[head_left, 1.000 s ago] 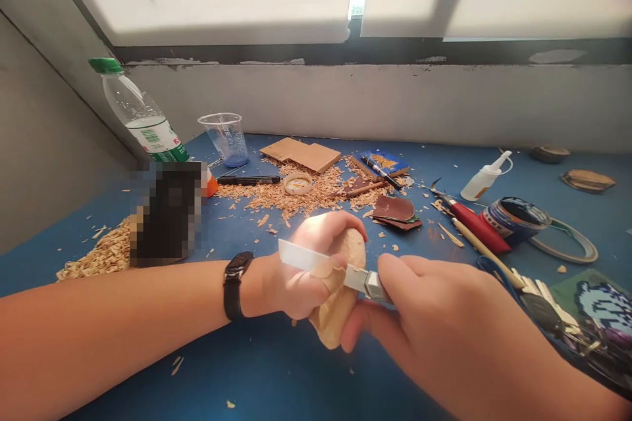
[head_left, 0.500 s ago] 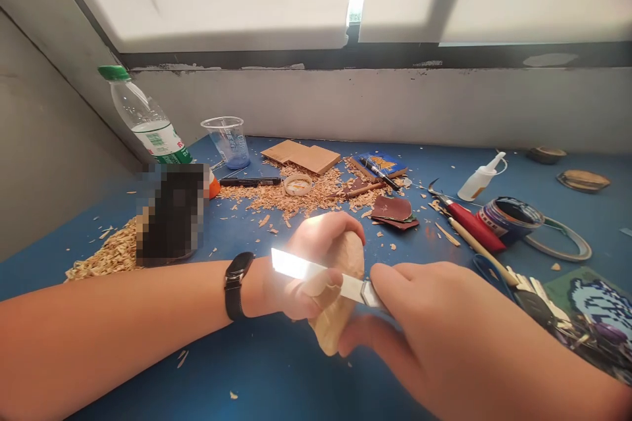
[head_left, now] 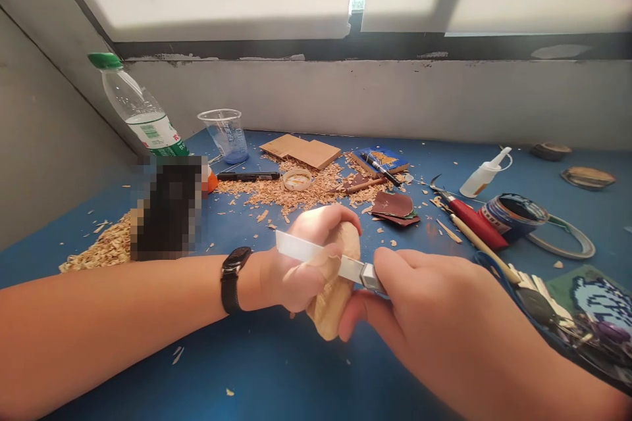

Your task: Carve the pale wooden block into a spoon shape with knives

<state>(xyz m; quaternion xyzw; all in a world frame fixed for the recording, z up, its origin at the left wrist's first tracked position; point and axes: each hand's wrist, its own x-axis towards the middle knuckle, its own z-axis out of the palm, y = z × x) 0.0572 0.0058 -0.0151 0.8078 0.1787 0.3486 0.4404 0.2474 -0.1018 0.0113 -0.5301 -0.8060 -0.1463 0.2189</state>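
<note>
My left hand (head_left: 301, 263) is wrapped round a pale, rounded block of wood (head_left: 336, 293), held just above the blue table (head_left: 276, 368); its thumb rests against the blade. My right hand (head_left: 419, 302) grips the handle of a knife with a long flat blade (head_left: 316, 254). The blade lies across the wood and points left, with a thin curl of wood lifting at its edge. A black watch (head_left: 232, 276) sits on my left wrist.
Wood shavings (head_left: 296, 191) are heaped behind the hands and at the left (head_left: 103, 247). A plastic bottle (head_left: 141, 115), a clear cup (head_left: 228, 135), flat wood pieces (head_left: 303, 149), sandpaper (head_left: 395, 207), a red-handled tool (head_left: 471, 220), a glue bottle (head_left: 484, 174) and a tape roll (head_left: 516, 214) lie about.
The hands and the wood have shifted slightly between frames. The blade stays across the wood, tilting a little so that its glint comes and goes.
</note>
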